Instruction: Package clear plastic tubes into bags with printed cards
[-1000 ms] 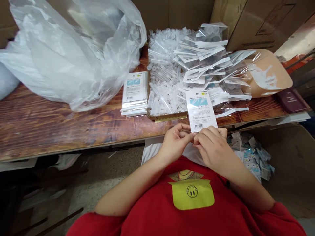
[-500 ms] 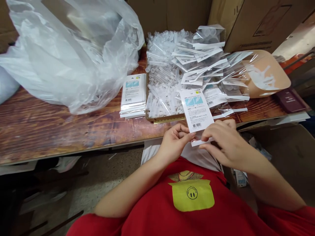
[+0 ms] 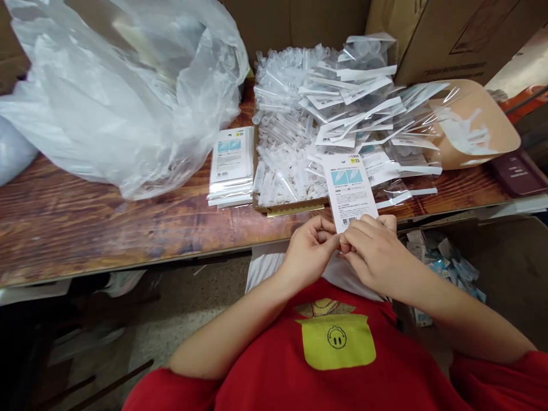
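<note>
A clear packet with a white printed card [image 3: 351, 191] is held upright at the table's front edge. My left hand [image 3: 310, 248] pinches its lower left corner. My right hand [image 3: 372, 245] is closed on its bottom edge, fingertips touching those of my left hand and covering the flap. Behind the card, a shallow box of small clear plastic tubes [image 3: 286, 131] sits on the table. Filled clear packets [image 3: 363, 108] with white strips lie heaped over its right side. To the left of the box is a stack of packets with cards [image 3: 232, 165].
A large translucent plastic bag [image 3: 128, 114] covers the left of the wooden table [image 3: 85, 234]. At the right stand a peach tray [image 3: 500, 125] with white strips and a dark red case [image 3: 520, 171]. Below right, a carton holds packets [image 3: 454, 265]. Cardboard boxes [image 3: 411, 34] stand behind.
My right hand has moved left along the packet's bottom edge to meet my left hand, and now covers the white flap strip. The card has shifted slightly right in view.
</note>
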The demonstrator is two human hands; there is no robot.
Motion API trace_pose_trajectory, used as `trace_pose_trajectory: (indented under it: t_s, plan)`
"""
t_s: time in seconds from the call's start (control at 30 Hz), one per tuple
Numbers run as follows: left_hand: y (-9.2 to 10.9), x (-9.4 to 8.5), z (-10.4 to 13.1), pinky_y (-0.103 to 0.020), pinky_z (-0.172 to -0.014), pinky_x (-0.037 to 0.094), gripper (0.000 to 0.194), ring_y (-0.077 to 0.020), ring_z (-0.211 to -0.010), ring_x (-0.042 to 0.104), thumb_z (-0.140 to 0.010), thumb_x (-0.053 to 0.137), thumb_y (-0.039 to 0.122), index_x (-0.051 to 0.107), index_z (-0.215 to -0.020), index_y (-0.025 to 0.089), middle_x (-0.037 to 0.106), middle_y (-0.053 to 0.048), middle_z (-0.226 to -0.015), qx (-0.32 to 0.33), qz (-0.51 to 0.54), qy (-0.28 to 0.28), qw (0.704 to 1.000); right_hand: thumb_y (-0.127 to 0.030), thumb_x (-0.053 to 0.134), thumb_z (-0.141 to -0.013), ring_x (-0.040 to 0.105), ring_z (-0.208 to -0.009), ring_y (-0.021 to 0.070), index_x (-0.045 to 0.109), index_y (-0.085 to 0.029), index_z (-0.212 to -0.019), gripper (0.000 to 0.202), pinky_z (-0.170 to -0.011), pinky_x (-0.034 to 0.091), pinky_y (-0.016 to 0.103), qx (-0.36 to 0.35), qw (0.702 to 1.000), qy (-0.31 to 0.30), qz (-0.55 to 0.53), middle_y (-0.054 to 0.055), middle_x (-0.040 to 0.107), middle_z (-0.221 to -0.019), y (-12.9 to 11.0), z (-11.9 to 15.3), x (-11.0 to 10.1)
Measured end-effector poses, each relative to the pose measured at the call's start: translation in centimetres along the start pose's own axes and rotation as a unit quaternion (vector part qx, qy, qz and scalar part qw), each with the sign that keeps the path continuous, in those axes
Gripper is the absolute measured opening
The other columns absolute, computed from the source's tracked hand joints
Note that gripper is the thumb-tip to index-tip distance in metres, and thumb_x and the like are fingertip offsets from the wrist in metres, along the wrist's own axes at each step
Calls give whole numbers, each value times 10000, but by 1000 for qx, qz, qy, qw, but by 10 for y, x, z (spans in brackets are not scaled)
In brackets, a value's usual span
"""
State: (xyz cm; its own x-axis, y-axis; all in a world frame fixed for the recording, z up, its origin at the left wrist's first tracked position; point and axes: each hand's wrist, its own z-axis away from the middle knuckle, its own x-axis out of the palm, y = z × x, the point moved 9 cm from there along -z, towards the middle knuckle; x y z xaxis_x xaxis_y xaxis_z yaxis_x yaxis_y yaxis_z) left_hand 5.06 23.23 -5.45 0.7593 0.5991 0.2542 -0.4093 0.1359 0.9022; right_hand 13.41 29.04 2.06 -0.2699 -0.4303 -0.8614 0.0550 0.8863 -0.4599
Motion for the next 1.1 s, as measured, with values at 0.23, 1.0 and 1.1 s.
trace_pose_trajectory:
  t_s: [0.23,1.0,1.1]
  plan:
    - [-1,-1,-2,-230,-631,503,398,-134,-618,689,-671,909,351,578,-791,165,721,-19,-667,-17,20,-4,1000,-147,560,-971,550,-880,156,535,-195,-835,146,-803,299,339,14,989,-53,-136,-2,629,-880,15,4,-9]
    - [6,-39,-7,-320,-826,536,517,-195,-893,706,-806,808,614,611,-1029,191,757,-85,-936,-62,-83,-74,992,-217,708,-863,644,-1210,285,747,19,-930,249,-807,276,499,342,884,137,288,264,715,-1207,268,-57,-209]
    - [11,-39,-3,-358,-897,556,559,-232,-987,725,-820,772,652,624,-1113,201,764,-114,-1044,-60,-99,-83,990,-195,573,-963,674,-1135,214,717,32,-1102,303,-790,296,459,344,885,142,281,252,713,-1194,260,-48,-207]
